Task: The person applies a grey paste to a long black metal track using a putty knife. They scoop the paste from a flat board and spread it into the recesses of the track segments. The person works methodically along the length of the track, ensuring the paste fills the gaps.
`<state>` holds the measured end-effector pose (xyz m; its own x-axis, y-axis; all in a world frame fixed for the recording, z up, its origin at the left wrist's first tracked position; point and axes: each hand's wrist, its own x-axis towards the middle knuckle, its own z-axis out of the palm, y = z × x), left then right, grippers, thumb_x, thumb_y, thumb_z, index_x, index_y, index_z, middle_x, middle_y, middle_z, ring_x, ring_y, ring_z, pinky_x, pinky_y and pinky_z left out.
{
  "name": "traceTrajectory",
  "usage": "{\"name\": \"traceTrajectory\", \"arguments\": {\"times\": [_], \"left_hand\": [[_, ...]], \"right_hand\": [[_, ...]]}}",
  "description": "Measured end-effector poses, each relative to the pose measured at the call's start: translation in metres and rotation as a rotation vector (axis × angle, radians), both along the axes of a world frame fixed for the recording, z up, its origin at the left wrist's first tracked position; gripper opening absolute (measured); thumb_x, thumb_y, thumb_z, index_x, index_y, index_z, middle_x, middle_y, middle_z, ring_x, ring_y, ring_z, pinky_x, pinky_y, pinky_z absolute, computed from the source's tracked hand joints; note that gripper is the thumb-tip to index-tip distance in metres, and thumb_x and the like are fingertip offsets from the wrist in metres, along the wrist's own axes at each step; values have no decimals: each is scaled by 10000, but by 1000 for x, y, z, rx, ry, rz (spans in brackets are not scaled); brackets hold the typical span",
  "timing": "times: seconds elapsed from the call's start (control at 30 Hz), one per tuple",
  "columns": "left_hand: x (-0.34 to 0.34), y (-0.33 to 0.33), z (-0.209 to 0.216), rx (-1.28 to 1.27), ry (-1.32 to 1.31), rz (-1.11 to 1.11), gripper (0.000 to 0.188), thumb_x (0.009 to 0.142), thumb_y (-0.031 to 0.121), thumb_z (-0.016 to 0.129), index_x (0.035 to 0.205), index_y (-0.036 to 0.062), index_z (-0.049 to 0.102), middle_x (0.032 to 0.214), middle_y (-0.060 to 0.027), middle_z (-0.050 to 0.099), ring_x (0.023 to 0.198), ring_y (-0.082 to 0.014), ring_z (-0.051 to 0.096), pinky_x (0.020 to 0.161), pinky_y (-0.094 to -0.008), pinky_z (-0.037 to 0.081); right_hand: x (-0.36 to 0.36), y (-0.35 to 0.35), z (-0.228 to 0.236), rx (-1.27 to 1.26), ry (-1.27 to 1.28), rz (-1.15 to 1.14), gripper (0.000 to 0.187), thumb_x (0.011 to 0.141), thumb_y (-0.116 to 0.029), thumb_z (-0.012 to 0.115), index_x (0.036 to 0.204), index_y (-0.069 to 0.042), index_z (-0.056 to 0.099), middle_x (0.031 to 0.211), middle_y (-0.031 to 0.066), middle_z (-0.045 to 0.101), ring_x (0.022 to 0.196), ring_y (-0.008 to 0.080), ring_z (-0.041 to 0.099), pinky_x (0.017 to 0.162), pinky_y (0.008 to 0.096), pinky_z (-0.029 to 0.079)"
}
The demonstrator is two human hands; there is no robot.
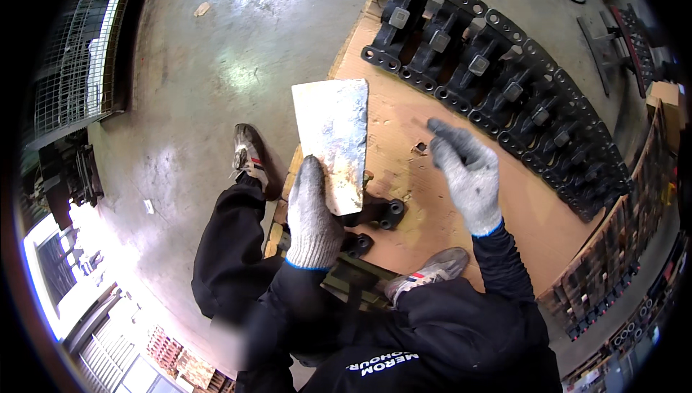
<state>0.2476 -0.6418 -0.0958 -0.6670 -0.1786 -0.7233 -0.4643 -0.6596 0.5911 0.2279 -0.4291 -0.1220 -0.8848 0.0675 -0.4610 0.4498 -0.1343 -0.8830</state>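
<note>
My left hand (311, 216), in a grey knit glove, grips a flat, silvery, tapering slab (333, 122) near its lower, narrower end. The slab is tilted up in front of me, with brownish stains on its lower part. Behind it, a black metal part (391, 213) with round holed ends is partly hidden. My right hand (468, 169), also gloved, hovers over the cardboard sheet (404, 249), its fingers loosely bent and apart. A faint blur shows at its fingertips, but I can make out nothing held.
A curved row of black metal track links (497, 68) lies along the cardboard's far right side. My shoes (249, 151) stand around its near left edge. A wire-mesh cage (76, 54) is at far left; a stack of brown slats (605, 249) stands at right.
</note>
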Motion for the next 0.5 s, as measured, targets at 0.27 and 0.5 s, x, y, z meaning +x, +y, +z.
{"name": "traceTrajectory", "arguments": {"times": [0.27, 0.5], "left_hand": [[3, -7, 18, 86, -54, -81, 449, 1075, 343, 482, 1389, 23, 499, 1280, -93, 638, 1154, -219, 633, 1021, -388, 495], [18, -27, 0, -387, -48, -307, 544, 969, 346, 550, 1392, 8, 489, 1283, -93, 627, 1141, -213, 625, 994, -378, 496]], "right_hand": [[-40, 61, -58, 694, 490, -202, 299, 902, -2, 695, 1200, -7, 715, 902, 60, 629, 774, 124, 584, 706, 258, 480], [-62, 83, -91, 1135, 682, -233, 324, 863, 23, 732, 1177, -53, 738, 872, 76, 652, 687, 149, 595, 637, 277, 485]]}}
